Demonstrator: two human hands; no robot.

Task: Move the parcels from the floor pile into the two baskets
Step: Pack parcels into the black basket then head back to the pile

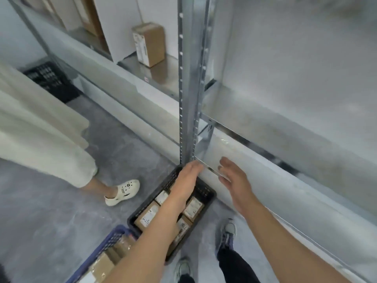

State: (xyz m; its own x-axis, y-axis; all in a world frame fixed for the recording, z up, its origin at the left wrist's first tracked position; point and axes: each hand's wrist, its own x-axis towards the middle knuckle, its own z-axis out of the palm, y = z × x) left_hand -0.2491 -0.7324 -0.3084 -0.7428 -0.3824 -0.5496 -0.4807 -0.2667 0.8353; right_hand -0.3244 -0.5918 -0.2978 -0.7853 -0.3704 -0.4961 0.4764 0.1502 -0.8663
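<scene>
Black basket (208, 195) at six o'clock and blue basket (114, 235) at seven hold parcels (146, 216). Our left hand (186, 178) and right hand (232, 176) hover nearby, fingers loose, empty; we should lay further parcels flat, filling gaps.

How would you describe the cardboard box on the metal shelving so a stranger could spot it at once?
Find the tall grey upright post mid-view. Just left of it, on the shelf, a brown cardboard box stands on end, with a white label on one side. Unlike the parcels packed in the black basket on the floor, it stands by itself, raised off the floor.
</scene>
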